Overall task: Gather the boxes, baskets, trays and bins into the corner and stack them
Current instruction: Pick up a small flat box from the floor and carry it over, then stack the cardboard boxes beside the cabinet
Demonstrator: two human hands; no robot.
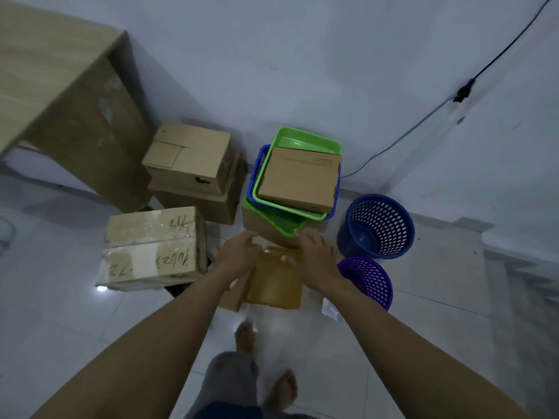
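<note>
In the corner stands a stack: a flat cardboard box (298, 179) lies in a green tray (305, 139), which sits in a blue basket (257, 167) over a lower green basket (281, 222), all on a bottom cardboard box (257, 225). My left hand (239, 252) grips that bottom box's near left corner. My right hand (313, 258) presses on its near right end, fingers spread. Below my hands lies a yellow-brown box (275, 282) on the floor. A taped box with writing (151, 246) stands to the left, behind it two stacked boxes (187, 155).
A round blue bin (381, 225) and a purple bin (369, 279) stand on the floor right of the stack. A wooden desk (45, 71) fills the upper left. A black cable (423, 116) runs down the right wall. My bare feet (245, 334) are on the pale tiles.
</note>
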